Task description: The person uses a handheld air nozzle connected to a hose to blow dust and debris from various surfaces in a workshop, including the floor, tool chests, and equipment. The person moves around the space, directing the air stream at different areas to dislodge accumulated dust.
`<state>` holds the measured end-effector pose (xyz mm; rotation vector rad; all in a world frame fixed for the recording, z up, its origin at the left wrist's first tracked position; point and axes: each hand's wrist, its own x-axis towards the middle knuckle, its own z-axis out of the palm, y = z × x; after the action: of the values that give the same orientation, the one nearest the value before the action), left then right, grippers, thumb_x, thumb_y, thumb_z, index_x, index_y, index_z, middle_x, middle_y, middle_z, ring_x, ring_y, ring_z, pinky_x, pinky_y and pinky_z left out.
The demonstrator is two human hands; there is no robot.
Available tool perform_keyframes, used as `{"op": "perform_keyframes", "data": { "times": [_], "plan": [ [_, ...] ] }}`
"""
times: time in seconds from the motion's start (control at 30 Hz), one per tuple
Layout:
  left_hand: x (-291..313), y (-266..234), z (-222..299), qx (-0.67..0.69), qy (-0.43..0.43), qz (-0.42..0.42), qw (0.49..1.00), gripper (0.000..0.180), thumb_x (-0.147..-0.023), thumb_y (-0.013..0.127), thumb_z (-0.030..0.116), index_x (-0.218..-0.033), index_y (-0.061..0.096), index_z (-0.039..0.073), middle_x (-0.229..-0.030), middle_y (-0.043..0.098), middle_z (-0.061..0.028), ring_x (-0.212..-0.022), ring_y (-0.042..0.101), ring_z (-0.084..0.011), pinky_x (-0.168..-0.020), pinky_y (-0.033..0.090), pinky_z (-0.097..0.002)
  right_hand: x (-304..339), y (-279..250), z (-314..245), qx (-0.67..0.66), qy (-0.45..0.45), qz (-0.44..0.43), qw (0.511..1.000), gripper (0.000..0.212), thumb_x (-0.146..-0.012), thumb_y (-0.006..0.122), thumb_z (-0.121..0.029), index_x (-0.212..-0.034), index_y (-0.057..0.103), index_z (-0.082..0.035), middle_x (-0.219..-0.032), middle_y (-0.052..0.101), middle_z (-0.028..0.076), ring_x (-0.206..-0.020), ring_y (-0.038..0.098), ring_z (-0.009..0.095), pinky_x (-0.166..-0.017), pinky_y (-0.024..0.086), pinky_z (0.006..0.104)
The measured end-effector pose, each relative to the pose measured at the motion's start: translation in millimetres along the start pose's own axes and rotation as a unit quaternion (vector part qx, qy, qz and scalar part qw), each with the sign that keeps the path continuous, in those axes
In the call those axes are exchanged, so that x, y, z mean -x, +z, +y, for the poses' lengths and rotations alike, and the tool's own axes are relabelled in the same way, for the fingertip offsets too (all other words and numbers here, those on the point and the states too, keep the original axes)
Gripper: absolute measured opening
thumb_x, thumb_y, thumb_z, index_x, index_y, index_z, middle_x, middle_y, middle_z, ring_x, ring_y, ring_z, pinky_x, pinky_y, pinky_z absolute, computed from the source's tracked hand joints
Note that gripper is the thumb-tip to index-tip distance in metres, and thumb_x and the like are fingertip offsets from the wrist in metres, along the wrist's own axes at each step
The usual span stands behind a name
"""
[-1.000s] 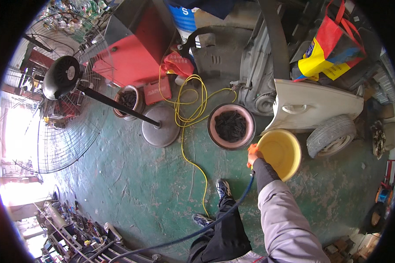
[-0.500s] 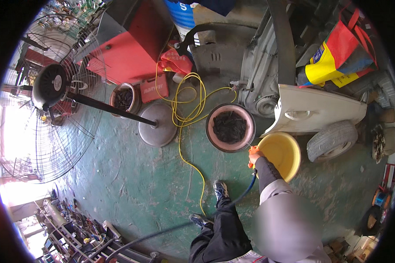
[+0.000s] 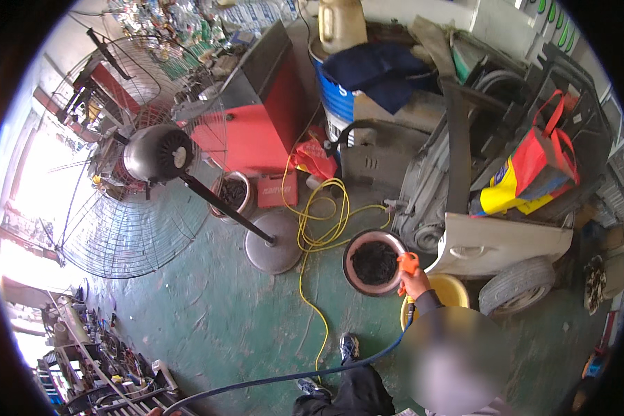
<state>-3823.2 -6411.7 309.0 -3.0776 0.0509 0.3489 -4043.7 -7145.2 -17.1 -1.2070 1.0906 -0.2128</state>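
Note:
My right hand [image 3: 416,284] is closed around an orange spray gun [image 3: 408,263], fed by a dark blue hose [image 3: 367,360] that runs across the floor from the lower left. The gun is over the right rim of a round pinkish tub [image 3: 352,279], which holds dark, stick-like pieces [image 3: 376,263]. A yellow basin [image 3: 452,291] stands just behind my hand and forearm, partly hidden by them. My left hand is out of the picture.
A standing fan [image 3: 156,154] with a round base [image 3: 274,251] stands to the left. A yellow cord [image 3: 319,333] lies coiled on the green floor. A second tub [image 3: 233,196], a car door [image 3: 492,243], a tire [image 3: 516,288] and a red cabinet [image 3: 256,139] stand around.
My right hand with the spray gun has moved from the yellow basin's left edge toward the pinkish tub's right rim. The view has tilted up, so things sit lower in it.

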Motion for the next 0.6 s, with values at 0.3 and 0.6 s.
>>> {"op": "perform_keyframes", "data": {
  "times": [0.3,0.6],
  "plan": [
    [16.1,-15.5,43.9,0.174,0.01,0.156,0.972,0.034,-0.058,0.08,0.013,-0.055,0.048,0.001,-0.049,0.042,0.0,-0.049,0.036,-0.009,-0.045,0.03,-0.0328,25.1,49.2,-248.2,0.049,-0.186,-0.048,0.98,0.022,-0.09,0.054,-0.016,-0.104,0.055,0.002,-0.06,0.053,0.004,-0.045,0.055,0.014,-0.042,0.047,0.0313],
    [16.0,-28.4,27.5,0.17,0.005,0.197,0.966,0.025,-0.059,0.079,0.011,-0.056,0.057,0.001,-0.047,0.043,-0.0004,-0.047,0.039,-0.0086,-0.046,0.031,-0.0311,28.4,103.9,-346.3,0.153,-0.331,0.009,0.931,0.031,-0.091,0.052,-0.02,-0.106,0.052,0.006,-0.069,0.064,0.015,-0.051,0.065,0.021,-0.049,0.051,0.0362]
  ]
}}
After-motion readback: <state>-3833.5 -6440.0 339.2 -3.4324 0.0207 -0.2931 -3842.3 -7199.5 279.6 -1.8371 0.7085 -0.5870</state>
